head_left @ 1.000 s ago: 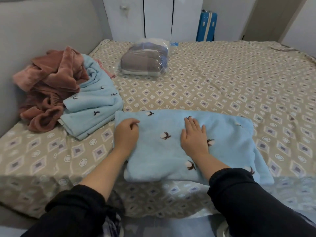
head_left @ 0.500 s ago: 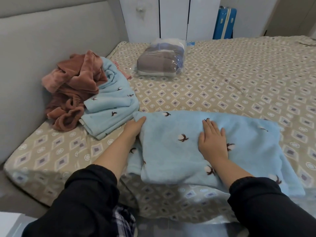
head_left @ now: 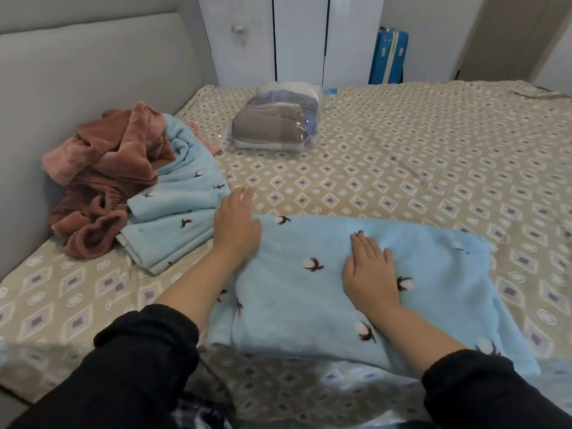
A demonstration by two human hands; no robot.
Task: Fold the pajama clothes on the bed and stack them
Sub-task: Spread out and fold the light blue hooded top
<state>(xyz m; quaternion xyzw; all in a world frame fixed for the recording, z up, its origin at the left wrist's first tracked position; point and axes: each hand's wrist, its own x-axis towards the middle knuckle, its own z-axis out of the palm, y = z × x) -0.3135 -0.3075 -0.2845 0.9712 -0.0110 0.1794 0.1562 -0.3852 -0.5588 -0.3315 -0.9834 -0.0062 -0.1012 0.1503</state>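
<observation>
A folded blue pajama piece (head_left: 433,274) lies crosswise on the bed (head_left: 402,156). The right hand (head_left: 370,270) presses flat on it; the left hand (head_left: 236,224) — fingers straight — rests at its left end, nearest the second blue garment (head_left: 179,218).

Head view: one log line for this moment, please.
step: folding | light-blue pajama piece: folded | left hand: open, at its left edge | right hand: flat on top
</observation>
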